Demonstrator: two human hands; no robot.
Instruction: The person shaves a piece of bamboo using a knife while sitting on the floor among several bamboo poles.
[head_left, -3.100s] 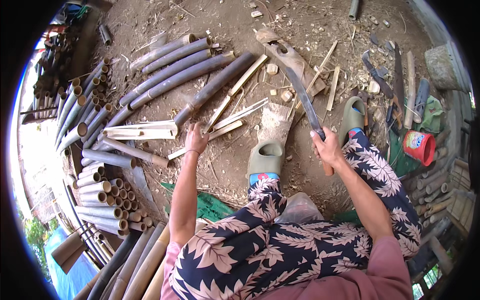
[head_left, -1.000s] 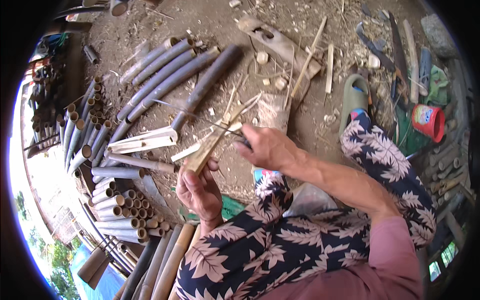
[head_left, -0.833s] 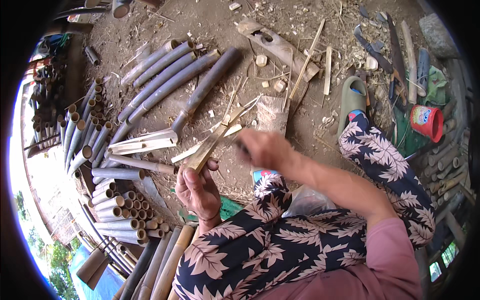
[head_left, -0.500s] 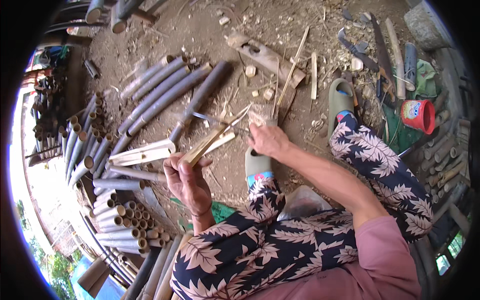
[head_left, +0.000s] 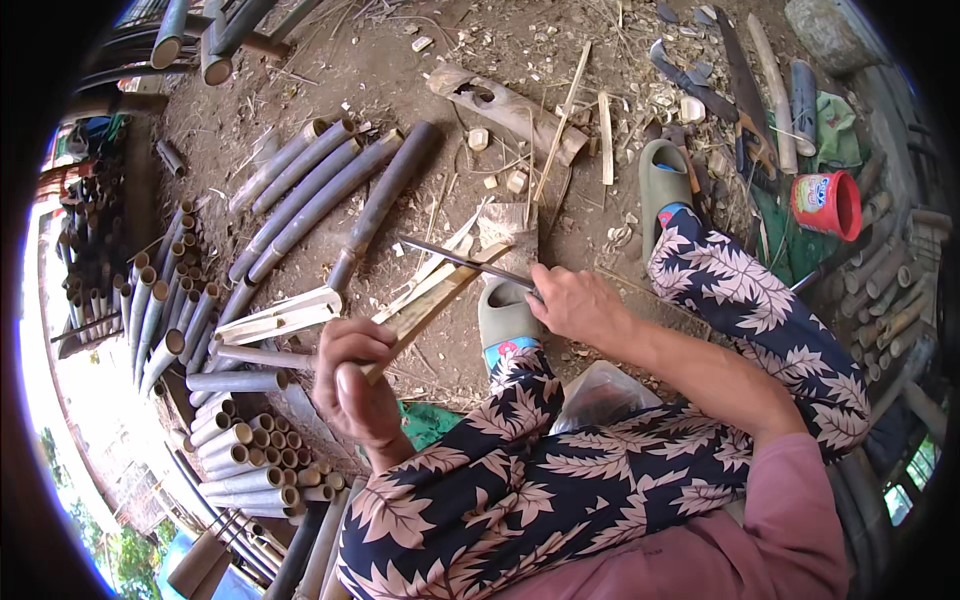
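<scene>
Pale bamboo makes up the split strip (head_left: 425, 314) that I see slanting up and away from the left hand (head_left: 355, 382), whose fingers are curled around its near end. It hangs just left of the left clog (head_left: 508, 314). The right hand (head_left: 582, 306) is closed on a long knife (head_left: 510, 278), its dark blade crossing the strip toward the far end; from my viewpoint I can't quite tell whether the edge bites in. Dark bamboo poles (head_left: 388, 200) lie beyond on the dirt.
</scene>
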